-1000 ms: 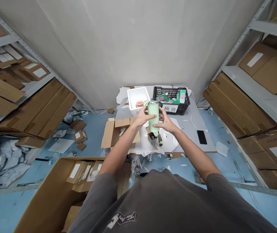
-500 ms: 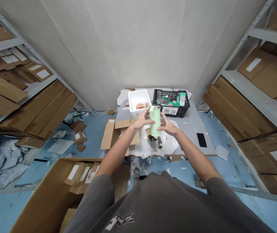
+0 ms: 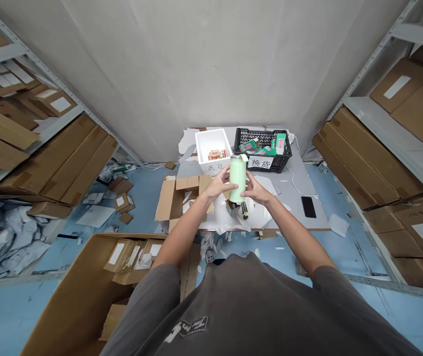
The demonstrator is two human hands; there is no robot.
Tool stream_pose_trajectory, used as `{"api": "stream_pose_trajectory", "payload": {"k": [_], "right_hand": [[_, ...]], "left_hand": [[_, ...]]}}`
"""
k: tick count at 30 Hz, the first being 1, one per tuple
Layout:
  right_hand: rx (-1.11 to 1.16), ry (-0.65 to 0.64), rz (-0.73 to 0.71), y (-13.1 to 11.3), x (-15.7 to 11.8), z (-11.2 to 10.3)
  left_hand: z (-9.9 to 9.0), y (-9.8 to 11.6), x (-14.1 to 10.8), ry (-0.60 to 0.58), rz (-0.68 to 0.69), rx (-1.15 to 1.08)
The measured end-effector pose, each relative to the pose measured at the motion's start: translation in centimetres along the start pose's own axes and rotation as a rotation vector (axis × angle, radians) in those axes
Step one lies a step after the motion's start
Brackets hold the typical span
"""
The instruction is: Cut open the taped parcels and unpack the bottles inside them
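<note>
A light green insulated bottle (image 3: 237, 179) stands upright in the air above the table, held from both sides. My left hand (image 3: 219, 184) grips its left side, fingers curled behind and thumb across the front. On the right side my right hand (image 3: 255, 190) closes on the lower part of the bottle. The lid tab now points to the right. Below the bottle lie a small opened box (image 3: 231, 207) and a black and yellow box cutter (image 3: 244, 211), partly covered from view. An open cardboard box (image 3: 172, 200) sits left of my left hand.
Behind the bottle stand a white bin (image 3: 212, 142) with small packets and a black crate (image 3: 267, 150) of green boxes. A phone (image 3: 308, 207) lies on the table's right. A large carton (image 3: 85, 277) is at my left; shelves of boxes flank both sides.
The bottle has been turned about its upright axis, so its lid tab has gone from the left side to the right. Both hands still hold it. The view has tilted slightly.
</note>
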State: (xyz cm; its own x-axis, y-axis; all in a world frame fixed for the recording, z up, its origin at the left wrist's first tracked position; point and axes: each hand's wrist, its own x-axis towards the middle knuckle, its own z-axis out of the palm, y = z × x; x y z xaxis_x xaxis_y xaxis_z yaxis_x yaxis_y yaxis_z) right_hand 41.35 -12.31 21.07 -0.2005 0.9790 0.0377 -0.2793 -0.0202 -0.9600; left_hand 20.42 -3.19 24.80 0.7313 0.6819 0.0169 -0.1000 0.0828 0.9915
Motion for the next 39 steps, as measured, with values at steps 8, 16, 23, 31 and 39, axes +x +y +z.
{"api": "stream_pose_trajectory", "payload": {"k": [8, 16, 23, 31, 39], "right_hand": [[-0.031, 0.066, -0.006, -0.1, -0.1, 0.5], [-0.072, 0.013, -0.003, -0.4, -0.4, -0.1], [-0.080, 0.081, -0.027, 0.1, -0.3, 0.8], [-0.099, 0.024, -0.005, -0.3, -0.3, 0.4], [-0.069, 0.048, -0.029, -0.2, 0.0, 0.4]], "left_hand": [[0.8, -1.3, -0.3, 0.058, 0.025, -0.045], [0.8, -0.6, -0.8, 0.100, 0.015, 0.040], [1.7, -0.6, -0.9, 0.114, 0.068, 0.057], [0.9, -0.7, -0.5, 0.096, 0.030, 0.062], [0.7, -0.5, -0.3, 0.035, 0.030, 0.011]]}}
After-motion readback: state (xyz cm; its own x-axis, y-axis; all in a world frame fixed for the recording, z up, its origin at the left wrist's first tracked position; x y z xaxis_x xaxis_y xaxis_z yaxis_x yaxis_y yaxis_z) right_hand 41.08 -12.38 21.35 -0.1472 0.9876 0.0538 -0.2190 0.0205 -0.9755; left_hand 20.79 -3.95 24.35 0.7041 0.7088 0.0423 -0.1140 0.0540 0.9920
